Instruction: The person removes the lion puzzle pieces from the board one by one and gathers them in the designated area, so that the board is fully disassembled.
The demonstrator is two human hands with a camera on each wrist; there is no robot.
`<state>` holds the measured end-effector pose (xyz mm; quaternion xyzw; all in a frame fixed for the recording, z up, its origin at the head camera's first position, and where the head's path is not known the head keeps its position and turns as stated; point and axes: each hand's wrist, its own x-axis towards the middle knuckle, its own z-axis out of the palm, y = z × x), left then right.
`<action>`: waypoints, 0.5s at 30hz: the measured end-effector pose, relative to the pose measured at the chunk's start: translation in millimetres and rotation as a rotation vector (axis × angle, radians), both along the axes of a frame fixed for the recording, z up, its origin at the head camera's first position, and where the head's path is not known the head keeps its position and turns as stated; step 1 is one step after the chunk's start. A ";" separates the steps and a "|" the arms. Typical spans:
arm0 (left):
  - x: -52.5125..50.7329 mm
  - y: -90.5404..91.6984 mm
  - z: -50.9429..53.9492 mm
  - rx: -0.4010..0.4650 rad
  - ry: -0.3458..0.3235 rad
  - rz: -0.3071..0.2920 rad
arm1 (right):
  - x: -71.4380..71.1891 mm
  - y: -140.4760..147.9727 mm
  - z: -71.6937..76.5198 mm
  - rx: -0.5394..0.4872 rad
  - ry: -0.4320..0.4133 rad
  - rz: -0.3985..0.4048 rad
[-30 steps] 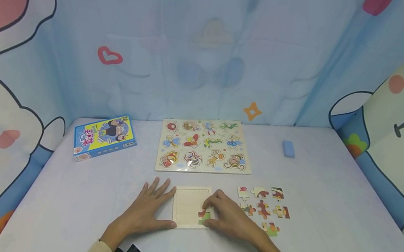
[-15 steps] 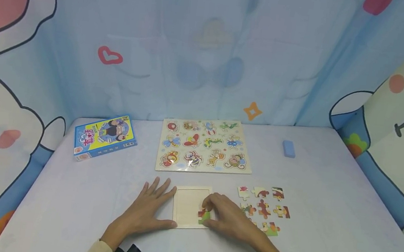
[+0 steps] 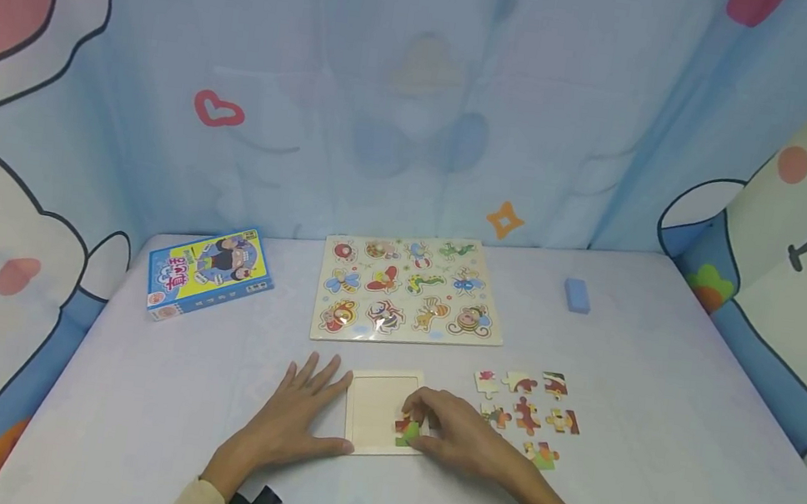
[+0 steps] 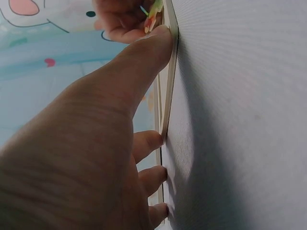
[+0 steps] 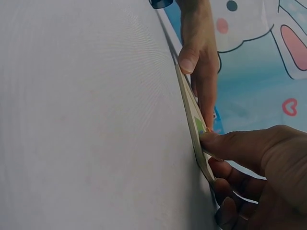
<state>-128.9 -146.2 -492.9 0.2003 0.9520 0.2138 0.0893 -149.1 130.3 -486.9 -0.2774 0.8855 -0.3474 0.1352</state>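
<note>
A shallow wooden puzzle tray (image 3: 372,412) lies near the middle of the table. My left hand (image 3: 296,411) rests at its left side with fingers spread. The left thumb touches the tray's front edge in the left wrist view. Over the tray's lower right corner, my right hand (image 3: 460,435) pinches a red and green jigsaw piece (image 3: 406,432) between thumb and fingers. This piece (image 4: 152,18) looks tilted in the left wrist view. The right fingers cover part of it. Several loose jigsaw pieces (image 3: 527,417) lie in rows to the right of the right hand.
Behind the tray lies an insect picture board (image 3: 410,291). A blue and yellow box (image 3: 210,272) stands at the back left. A small blue block (image 3: 576,296) is at the back right. A printed curtain (image 3: 422,103) borders the table.
My right fingers have bent and shifted slightly at the tray's lower right corner, and the piece there has moved slightly. My left hand stays put.
</note>
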 end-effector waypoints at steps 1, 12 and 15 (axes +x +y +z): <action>-0.2 0.0 -0.2 0.002 -0.001 0.000 | -0.3 0.2 -0.5 -0.003 0.001 0.003; -0.6 0.4 -1.3 -0.009 -0.007 0.006 | 0.9 2.5 1.7 0.041 0.017 0.028; -0.3 0.4 -0.8 -0.011 -0.010 0.009 | 1.1 2.2 2.3 0.050 0.009 0.021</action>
